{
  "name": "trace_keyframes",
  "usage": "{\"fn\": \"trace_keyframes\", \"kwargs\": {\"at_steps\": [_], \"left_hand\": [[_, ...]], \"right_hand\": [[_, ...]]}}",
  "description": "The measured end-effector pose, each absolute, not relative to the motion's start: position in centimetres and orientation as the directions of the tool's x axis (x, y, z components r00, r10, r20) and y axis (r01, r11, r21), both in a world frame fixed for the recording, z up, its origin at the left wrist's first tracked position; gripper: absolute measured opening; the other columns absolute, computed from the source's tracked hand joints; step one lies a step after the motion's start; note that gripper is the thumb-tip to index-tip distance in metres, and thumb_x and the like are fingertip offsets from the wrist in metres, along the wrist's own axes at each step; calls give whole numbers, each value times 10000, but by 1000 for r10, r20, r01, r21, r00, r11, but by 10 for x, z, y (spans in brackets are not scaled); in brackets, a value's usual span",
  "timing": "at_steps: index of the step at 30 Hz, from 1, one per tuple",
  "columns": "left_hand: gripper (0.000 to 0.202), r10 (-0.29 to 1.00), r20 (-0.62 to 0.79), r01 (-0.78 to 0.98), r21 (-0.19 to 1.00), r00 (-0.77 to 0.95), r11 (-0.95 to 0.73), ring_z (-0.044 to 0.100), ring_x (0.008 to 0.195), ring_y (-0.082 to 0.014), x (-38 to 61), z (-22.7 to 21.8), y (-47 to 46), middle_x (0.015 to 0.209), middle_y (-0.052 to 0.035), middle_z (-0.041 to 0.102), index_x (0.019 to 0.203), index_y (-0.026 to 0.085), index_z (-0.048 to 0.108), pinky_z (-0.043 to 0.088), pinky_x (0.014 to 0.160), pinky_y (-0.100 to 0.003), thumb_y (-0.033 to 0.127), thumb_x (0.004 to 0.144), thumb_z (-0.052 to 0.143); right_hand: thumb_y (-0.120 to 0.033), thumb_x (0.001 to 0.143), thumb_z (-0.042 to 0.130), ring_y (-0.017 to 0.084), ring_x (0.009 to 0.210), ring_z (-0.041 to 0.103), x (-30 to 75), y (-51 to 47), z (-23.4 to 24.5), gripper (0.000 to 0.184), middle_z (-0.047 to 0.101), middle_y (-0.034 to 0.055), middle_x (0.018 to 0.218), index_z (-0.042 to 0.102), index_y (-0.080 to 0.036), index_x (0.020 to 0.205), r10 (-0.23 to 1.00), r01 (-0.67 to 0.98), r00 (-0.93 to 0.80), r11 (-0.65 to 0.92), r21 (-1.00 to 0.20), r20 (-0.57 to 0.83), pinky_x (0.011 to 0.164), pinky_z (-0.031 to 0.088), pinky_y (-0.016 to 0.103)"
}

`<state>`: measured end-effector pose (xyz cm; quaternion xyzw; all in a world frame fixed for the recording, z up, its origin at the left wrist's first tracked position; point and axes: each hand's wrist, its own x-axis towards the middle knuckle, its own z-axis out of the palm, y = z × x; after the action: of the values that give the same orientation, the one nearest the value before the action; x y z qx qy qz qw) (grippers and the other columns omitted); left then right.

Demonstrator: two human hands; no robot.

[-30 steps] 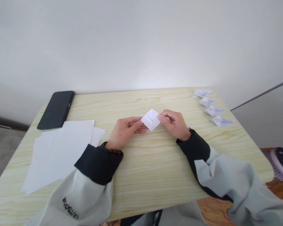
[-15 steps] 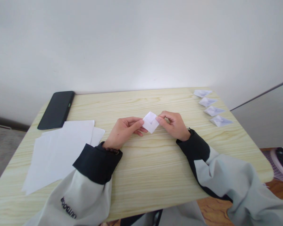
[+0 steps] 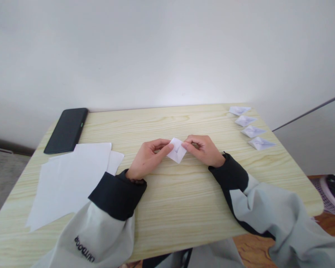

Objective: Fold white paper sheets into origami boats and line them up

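A small folded white paper (image 3: 177,152), diamond-shaped with creases across its middle, is held over the middle of the table. My left hand (image 3: 150,155) pinches its left corner between thumb and fingers. At the right corner, my right hand (image 3: 202,149) grips it with thumb and bent forefinger. Parts of the fingers behind the paper are hidden. Off to the right lie several folded paper boats (image 3: 253,131) in a column, apart from both hands.
Loose white sheets (image 3: 72,178) overlap on the left of the wood-grain table (image 3: 173,208), beside my left sleeve. Behind them lies a black phone (image 3: 67,130). A white wall (image 3: 167,56) borders the table's back edge. A pink basket (image 3: 328,197) stands beyond the right edge.
The folded paper has come slightly nearer to me, and its creases look different. My left hand has shifted a little to the right, its fingers now tucked behind the paper.
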<state>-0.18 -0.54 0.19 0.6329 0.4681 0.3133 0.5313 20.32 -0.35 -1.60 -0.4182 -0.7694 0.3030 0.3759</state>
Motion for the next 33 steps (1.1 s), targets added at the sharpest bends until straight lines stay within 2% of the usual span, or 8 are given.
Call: {"fn": "trace_keyframes", "kwargs": {"at_steps": [3, 6, 13, 25, 33], "left_hand": [[343, 924, -55, 259, 965, 379, -49, 587, 674, -132, -1, 0, -5, 836, -43, 702, 1003, 150, 702, 421, 543, -202, 420, 823, 591], [335, 925, -28, 231, 971, 378, -65, 604, 730, -148, 0, 0, -5, 866, -51, 701, 958, 139, 703, 446, 587, -211, 425, 818, 598], [327, 932, -61, 227, 974, 356, -23, 620, 735, -156, -2, -3, -5, 886, -54, 715, 915, 145, 712, 457, 585, -214, 437, 811, 608], [279, 950, -35, 225, 974, 309, -37, 638, 759, -158, -1, -2, -6, 867, -34, 732, 893, 171, 734, 475, 646, -220, 415, 779, 662], [301, 972, -12, 225, 973, 236, -42, 615, 725, -153, 2, -3, -8, 810, -42, 720, 837, 145, 732, 466, 655, -236, 430, 773, 660]], "right_hand": [[-326, 890, 505, 84, 538, 453, 203, -4, -14, 277, 550, -14, 593, 586, -156, 687, 853, 392, -414, 483, -783, 318, 520, 345, 212], [-313, 891, 507, 79, 531, 445, 202, -5, -13, 265, 542, -17, 594, 590, -152, 698, 833, 360, -454, 495, -791, 314, 512, 339, 207], [-308, 893, 511, 78, 543, 445, 202, -5, -12, 254, 549, -17, 608, 602, -150, 717, 822, 345, -488, 490, -800, 293, 517, 333, 205], [-318, 895, 504, 74, 536, 414, 201, -5, -11, 277, 507, -25, 590, 569, -154, 682, 809, 358, -520, 498, -790, 274, 515, 319, 204], [-307, 893, 504, 75, 534, 429, 199, -5, -10, 262, 525, -24, 591, 587, -151, 700, 807, 360, -519, 505, -784, 281, 518, 325, 205]]}}
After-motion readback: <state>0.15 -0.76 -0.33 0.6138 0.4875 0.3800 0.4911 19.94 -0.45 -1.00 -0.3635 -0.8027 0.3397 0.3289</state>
